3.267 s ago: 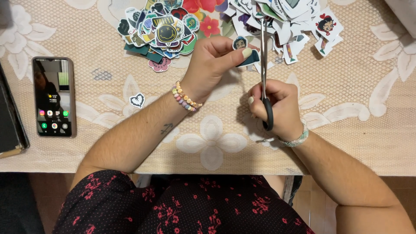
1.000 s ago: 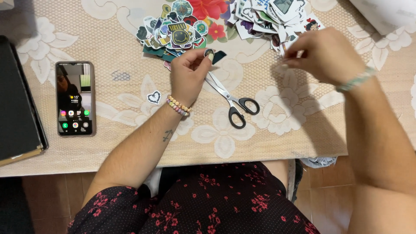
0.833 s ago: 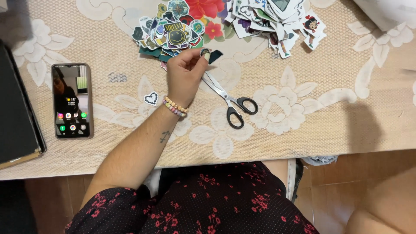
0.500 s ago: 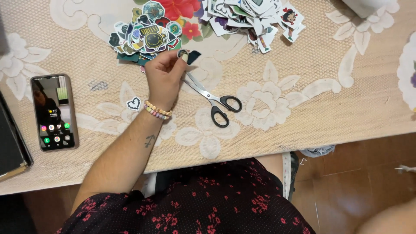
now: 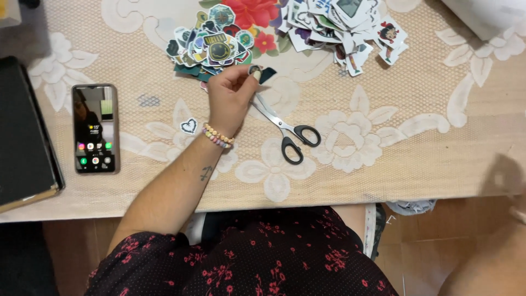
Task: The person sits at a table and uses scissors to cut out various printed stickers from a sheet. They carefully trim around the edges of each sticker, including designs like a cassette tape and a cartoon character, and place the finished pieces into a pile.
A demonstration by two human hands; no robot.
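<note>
Sticker (image 5: 262,72) in left hand's (image 5: 230,98) pinch – half hidden by fingertips; right hand out of frame.

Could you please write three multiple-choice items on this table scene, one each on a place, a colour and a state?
1. Where do the scissors lie?
A. On the phone
B. On the tablecloth, just right of the left hand
C. On the floor

2. What colour are the scissor handles?
A. Black
B. Red
C. Yellow

3. What is the state of the phone?
A. Face down
B. Screen dark
C. Face up with its screen lit

Answers:
1. B, as the blades point up toward the left hand, which pinches a small sticker cutout near the sticker pile.
2. A, since both finger loops are black.
3. C, because icons glow on the screen.
</note>
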